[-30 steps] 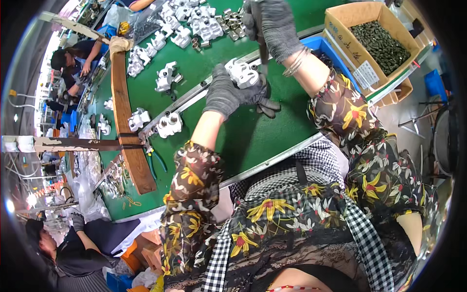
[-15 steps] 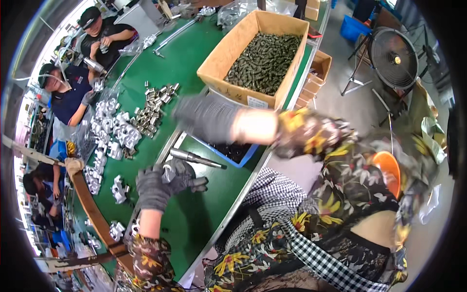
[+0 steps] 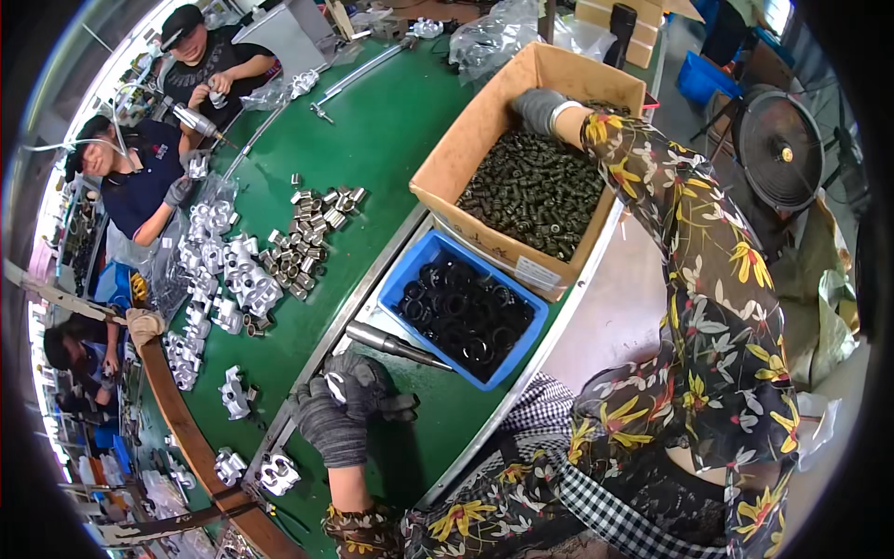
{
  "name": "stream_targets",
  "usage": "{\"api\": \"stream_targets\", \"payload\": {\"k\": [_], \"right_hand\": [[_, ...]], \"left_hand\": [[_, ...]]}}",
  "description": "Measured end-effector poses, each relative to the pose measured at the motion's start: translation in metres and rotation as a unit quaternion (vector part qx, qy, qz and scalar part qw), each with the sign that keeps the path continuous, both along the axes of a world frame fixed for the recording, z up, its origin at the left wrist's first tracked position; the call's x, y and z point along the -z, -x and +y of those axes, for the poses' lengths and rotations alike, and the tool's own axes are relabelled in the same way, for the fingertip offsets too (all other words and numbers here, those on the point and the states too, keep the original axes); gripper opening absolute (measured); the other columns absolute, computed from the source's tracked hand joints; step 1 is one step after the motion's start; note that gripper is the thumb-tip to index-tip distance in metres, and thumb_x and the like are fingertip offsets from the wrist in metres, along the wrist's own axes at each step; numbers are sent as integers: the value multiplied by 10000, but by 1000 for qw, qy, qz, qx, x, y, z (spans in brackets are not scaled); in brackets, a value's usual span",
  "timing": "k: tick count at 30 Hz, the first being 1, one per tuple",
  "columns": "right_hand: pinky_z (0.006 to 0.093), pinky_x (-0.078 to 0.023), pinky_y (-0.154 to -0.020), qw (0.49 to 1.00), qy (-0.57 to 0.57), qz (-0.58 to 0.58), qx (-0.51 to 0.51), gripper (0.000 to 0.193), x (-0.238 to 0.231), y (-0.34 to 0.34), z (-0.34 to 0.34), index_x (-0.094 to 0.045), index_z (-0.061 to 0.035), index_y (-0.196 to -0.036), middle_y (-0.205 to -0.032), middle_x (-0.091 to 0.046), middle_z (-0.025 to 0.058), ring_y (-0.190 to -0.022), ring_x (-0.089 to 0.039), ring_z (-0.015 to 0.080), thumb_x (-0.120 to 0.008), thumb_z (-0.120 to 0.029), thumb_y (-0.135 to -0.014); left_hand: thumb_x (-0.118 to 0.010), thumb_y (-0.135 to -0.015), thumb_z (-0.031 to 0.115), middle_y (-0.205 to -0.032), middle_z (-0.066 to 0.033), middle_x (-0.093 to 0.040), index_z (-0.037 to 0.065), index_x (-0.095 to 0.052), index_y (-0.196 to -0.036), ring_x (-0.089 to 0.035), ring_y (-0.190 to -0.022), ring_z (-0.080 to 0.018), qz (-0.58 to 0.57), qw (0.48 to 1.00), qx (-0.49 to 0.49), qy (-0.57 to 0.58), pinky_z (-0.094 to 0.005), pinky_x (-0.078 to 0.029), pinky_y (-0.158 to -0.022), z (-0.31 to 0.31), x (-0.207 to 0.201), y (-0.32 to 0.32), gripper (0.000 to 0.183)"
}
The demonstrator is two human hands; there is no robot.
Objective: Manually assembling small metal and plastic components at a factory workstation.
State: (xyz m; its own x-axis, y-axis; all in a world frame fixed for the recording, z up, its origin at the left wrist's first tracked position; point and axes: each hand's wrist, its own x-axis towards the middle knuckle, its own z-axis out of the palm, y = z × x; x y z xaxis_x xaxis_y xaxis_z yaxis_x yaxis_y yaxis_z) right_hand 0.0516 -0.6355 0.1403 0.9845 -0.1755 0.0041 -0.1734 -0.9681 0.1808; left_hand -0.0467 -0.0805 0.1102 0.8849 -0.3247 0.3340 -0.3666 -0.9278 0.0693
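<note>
My left hand (image 3: 337, 415), in a dark grey glove, is closed over the green table on a small silver metal part (image 3: 336, 388). Only a bit of that part shows between the fingers. My right hand (image 3: 540, 114), gloved too, reaches into the far end of a cardboard box (image 3: 438, 177) of small black cylindrical pieces (image 3: 531, 186); its fingers are hidden there. Close to my left hand lies a tapered grey metal rod (image 3: 396, 345). Its thin end meets a blue tray (image 3: 396, 291) of black rings (image 3: 456, 312).
Silver castings (image 3: 233, 279) and short metal sleeves (image 3: 312, 233) are heaped left of a metal rail (image 3: 372, 275). A brown curved bar (image 3: 177, 410) crosses the lower left. Two co-workers (image 3: 144, 177) handle parts at the far left. A fan (image 3: 780, 149) stands right.
My right hand has swung away from above the blue tray, far and to the right, into the cardboard box. The blue tray is now uncovered. My left hand keeps its hold.
</note>
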Motion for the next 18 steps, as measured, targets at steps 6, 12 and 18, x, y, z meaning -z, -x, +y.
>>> {"api": "stream_targets", "payload": {"k": [6,12,18], "right_hand": [[420,-519,-806,994,102,-39,21,195,27,-26,24,-673,-76,-965,-970,-678,160,-921,-657,328,-523,-105,-844],[435,-485,-899,996,46,-16,79,322,27,-18,49,-633,-88,-1135,-1165,-619,167,-1036,-612,317,-413,-188,-922],[244,-437,-596,879,-375,-295,-13,107,-17,29,-10,-656,-44,-917,-749,-579,-16,-655,-495,81,-563,-57,-865]], "left_hand": [[-638,-742,435,-895,-226,-609,23,-624,-896,-580,-885,-396,19,995,-86,39,-498,-449,-833,25,-13,16,440],[-695,-689,522,-1044,-222,-578,47,-573,-1138,-528,-1029,-372,185,980,-59,-45,-469,-401,-928,45,-6,28,664],[-750,-740,365,-1125,-244,-553,10,-528,-1149,-512,-1082,-394,171,982,70,32,-434,-444,-906,64,-4,22,585]]}}
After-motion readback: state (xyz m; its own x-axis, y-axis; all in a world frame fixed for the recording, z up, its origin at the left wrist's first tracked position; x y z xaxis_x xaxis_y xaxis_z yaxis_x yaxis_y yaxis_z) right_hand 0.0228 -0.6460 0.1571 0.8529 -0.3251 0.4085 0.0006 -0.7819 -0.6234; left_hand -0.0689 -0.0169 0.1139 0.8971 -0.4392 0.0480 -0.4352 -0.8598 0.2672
